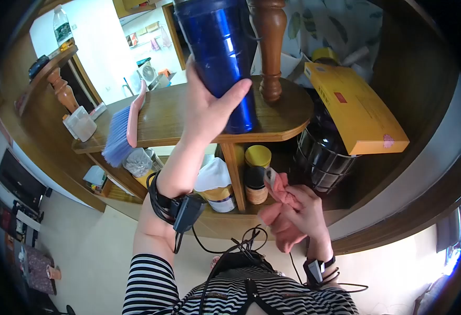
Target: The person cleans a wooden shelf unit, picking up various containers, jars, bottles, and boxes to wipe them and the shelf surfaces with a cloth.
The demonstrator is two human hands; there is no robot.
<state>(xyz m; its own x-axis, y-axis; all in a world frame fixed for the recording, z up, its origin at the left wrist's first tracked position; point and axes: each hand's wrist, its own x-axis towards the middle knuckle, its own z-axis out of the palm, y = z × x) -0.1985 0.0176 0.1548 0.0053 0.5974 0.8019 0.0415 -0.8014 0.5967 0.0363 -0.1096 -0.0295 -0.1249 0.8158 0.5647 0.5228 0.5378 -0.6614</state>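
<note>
My left hand [209, 102] is raised over the wooden shelf board, its fingers and thumb wrapped round a shiny blue tumbler [221, 58]. The top of the tumbler runs out of the frame, and its base overlaps the front edge of the upper shelf [162, 121] in this view. Lower down, my right hand [306, 210] grips a crumpled pink cloth [285, 226] in front of the lower compartment. Just behind the cloth stands a jar with a dark label [256, 184]. A pink brush with purple bristles [119, 131] lies on the upper shelf left of my left forearm.
A turned wooden post [271, 52] rises beside the tumbler. A yellow box [354, 107] leans over a black glossy container [322, 157] at right. A yellow-lidded jar [258, 156] and a white-and-gold tub [216, 189] fill the lower shelf. Black cables [246, 241] hang between my arms.
</note>
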